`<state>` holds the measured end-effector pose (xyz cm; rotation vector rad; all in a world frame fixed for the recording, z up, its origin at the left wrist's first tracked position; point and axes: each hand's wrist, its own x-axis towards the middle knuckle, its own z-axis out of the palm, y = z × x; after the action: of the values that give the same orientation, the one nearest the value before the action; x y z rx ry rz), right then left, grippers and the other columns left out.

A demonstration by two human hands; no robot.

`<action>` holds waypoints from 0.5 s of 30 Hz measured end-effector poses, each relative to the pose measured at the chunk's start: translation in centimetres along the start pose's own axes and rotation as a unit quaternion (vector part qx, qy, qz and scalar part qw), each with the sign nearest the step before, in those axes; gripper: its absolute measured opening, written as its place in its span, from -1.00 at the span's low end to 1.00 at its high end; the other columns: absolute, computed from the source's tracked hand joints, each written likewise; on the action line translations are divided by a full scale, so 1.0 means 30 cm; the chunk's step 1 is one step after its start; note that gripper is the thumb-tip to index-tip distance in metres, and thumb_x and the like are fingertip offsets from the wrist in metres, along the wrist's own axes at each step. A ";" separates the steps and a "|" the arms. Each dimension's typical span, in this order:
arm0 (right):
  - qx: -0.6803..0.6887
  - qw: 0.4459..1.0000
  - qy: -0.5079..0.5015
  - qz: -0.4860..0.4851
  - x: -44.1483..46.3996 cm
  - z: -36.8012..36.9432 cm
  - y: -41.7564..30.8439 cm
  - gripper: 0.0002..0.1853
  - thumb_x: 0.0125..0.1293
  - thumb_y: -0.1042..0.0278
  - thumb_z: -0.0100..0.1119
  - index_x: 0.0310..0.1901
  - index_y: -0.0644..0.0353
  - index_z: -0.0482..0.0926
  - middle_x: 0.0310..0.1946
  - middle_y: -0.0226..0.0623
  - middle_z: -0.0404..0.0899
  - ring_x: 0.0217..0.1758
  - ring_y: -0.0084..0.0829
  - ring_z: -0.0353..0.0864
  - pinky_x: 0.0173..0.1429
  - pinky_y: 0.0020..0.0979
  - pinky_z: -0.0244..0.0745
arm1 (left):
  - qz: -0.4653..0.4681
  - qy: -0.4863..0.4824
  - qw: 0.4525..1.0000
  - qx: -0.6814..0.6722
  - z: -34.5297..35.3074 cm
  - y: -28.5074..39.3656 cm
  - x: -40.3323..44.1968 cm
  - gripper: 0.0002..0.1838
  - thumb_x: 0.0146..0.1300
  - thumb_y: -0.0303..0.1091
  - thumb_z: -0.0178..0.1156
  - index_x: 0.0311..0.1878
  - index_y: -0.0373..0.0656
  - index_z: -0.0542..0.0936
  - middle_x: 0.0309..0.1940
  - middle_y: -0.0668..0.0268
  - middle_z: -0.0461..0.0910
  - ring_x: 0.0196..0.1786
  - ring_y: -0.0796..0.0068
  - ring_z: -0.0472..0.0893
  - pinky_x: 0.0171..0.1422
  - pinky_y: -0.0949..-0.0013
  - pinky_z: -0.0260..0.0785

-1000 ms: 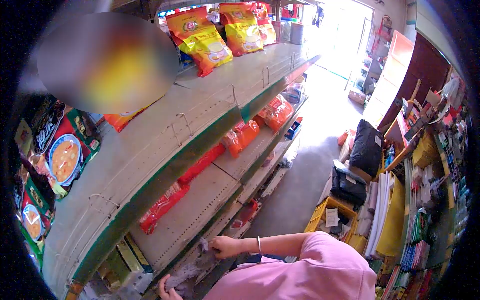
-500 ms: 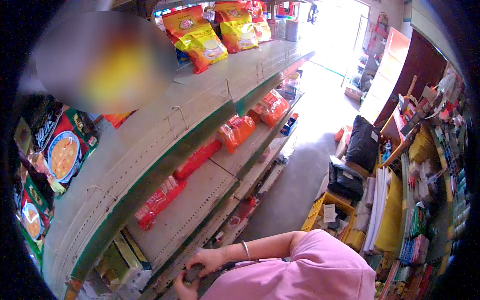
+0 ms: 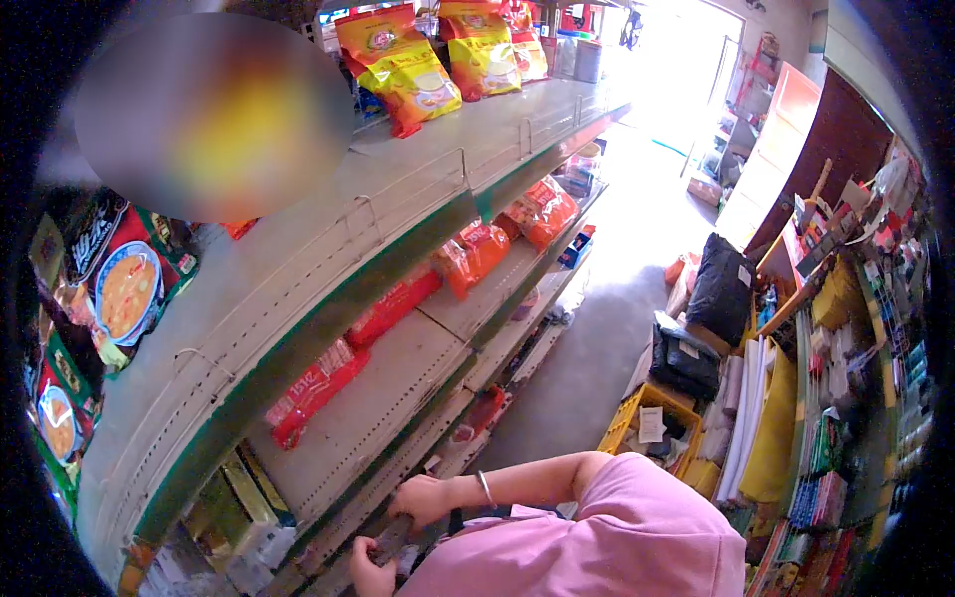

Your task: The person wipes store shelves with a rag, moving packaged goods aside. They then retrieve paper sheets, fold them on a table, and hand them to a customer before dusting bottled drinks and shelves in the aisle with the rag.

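Note:
My right hand [image 3: 423, 499], with a bracelet at the wrist, is closed on a dark grey, crumpled thing [image 3: 396, 540] beside the lower shelves. My left hand [image 3: 372, 570] is just below it at the bottom edge, fingers curled against the same thing. The thing looks like a cloth, but is too small and blurred to be certain. Red packets [image 3: 318, 391] and orange packets [image 3: 472, 257] lie on the middle shelf [image 3: 373, 423] above my hands.
Yellow-and-red bags [image 3: 403, 72] stand on the top shelf [image 3: 298, 239], and dark packs with soup pictures [image 3: 127, 291] are at left. Across the aisle [image 3: 557, 383] are a yellow crate [image 3: 625, 423], black bags [image 3: 721, 289], rolls and stocked shelves. A blurred oval covers the upper left.
My hands have come closer together. My right hand has moved left and slightly down, and my left hand has moved right. The grey thing is now bunched between them.

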<state>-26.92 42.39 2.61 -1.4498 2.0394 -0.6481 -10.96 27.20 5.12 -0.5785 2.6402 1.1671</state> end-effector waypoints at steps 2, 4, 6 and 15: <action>0.089 0.994 -0.037 -0.055 0.008 0.017 0.038 -0.63 -0.19 0.21 0.34 -0.31 0.20 0.56 -0.37 -0.19 0.59 -0.17 -0.13 0.57 -0.13 -0.19 0.45 | -0.009 -0.004 0.998 -0.062 -0.012 -0.034 0.001 -0.72 0.14 -0.41 0.16 -0.09 -0.12 0.38 -0.17 0.10 0.40 -0.11 0.13 0.41 -0.01 0.17 0.26; 0.183 0.974 -0.092 -0.092 0.051 0.063 0.101 -0.58 -0.21 0.17 0.37 -0.29 0.21 0.56 -0.36 -0.20 0.60 -0.17 -0.12 0.56 -0.10 -0.19 0.44 | 0.008 0.009 0.997 -0.076 -0.032 -0.041 -0.009 -0.70 0.21 -0.20 0.15 -0.09 -0.17 0.40 -0.17 0.14 0.42 -0.08 0.19 0.41 0.01 0.18 0.26; 0.138 0.984 -0.024 -0.112 0.066 0.097 0.141 -0.62 -0.17 0.19 0.34 -0.28 0.19 0.57 -0.35 -0.21 0.60 -0.17 -0.15 0.56 -0.08 -0.17 0.43 | 0.043 0.026 0.992 -0.114 -0.050 -0.043 -0.015 -0.65 0.23 -0.11 0.13 -0.09 -0.19 0.41 -0.17 0.16 0.42 -0.07 0.19 0.41 0.02 0.18 0.26; -0.033 0.988 0.116 0.091 0.095 0.061 0.003 -0.56 -0.09 0.34 0.14 -0.07 0.17 0.50 -0.49 -0.08 0.57 -0.35 -0.07 0.60 -0.27 -0.09 0.48 | -0.087 -0.052 0.995 0.017 0.014 0.071 -0.005 -0.38 0.19 0.04 0.14 0.19 -0.19 0.37 0.20 0.04 0.34 0.22 0.08 0.33 0.21 0.11 0.23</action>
<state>-26.50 39.57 0.76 -1.2517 2.3610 -0.7055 -11.70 28.85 6.31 -0.7069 2.4624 1.0686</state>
